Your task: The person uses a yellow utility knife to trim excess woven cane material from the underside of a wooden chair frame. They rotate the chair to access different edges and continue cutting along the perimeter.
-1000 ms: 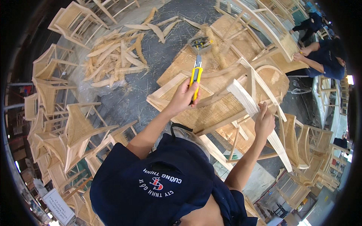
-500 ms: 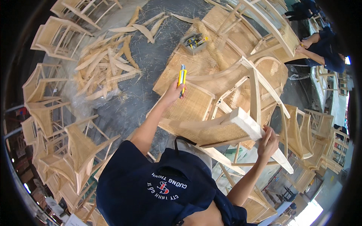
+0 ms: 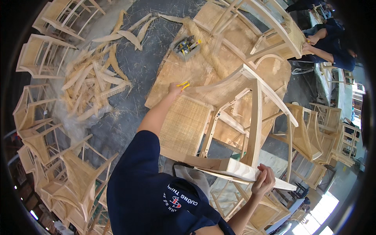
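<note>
A yellow utility knife (image 3: 184, 85) is in my left hand (image 3: 175, 88), its fingers closed round it and partly hidden; motion blurs the hand slightly. The hand is over the far edge of a pale wooden chair (image 3: 231, 164) lying on its side in front of me. The chair's woven cane panel (image 3: 186, 123) faces up below my left forearm. My right hand (image 3: 264, 181) is curled round the chair's near pale rail, close to its right end. Dark brackets and screw holes show on the inner frame.
A worn board worktable (image 3: 164, 78) bears a grey tool box (image 3: 184, 49) and cane scraps. Offcut strips (image 3: 92, 80) lie piled on the floor at left. Chairs (image 3: 74, 176) crowd both sides. A co-worker (image 3: 333, 43) handles another chair (image 3: 291, 37) at the far right.
The chair has tipped, its near rail dropping toward me and its cane panel showing more fully. My left hand has turned the knife from upright to slanted. My right hand stays on the rail.
</note>
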`<state>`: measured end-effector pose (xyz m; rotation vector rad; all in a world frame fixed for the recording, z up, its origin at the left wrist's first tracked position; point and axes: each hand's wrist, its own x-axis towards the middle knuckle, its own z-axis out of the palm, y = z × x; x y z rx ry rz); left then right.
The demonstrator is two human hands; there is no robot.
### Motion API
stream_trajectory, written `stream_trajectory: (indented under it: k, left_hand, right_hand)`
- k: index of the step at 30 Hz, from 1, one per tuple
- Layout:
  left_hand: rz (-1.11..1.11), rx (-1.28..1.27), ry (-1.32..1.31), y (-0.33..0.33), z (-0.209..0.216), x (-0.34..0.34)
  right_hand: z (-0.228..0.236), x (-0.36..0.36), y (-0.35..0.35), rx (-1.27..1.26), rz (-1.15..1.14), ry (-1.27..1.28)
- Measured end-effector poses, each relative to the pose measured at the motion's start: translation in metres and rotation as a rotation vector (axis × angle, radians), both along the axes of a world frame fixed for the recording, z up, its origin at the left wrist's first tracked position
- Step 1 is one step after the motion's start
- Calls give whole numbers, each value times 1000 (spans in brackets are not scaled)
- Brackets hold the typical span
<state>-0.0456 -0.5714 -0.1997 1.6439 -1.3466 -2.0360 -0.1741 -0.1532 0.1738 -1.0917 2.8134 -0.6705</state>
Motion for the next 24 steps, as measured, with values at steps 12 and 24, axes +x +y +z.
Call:
stream_trajectory:
  k: [12, 24]
  left_hand:
    - [214, -171, -88, -38, -20, -85]
    - [-405, 216, 723, 177, 129, 65]
  right_hand:
    - [-8, 27, 20, -36, -2, 29]
    - [-12, 35, 35, 46, 25, 164]
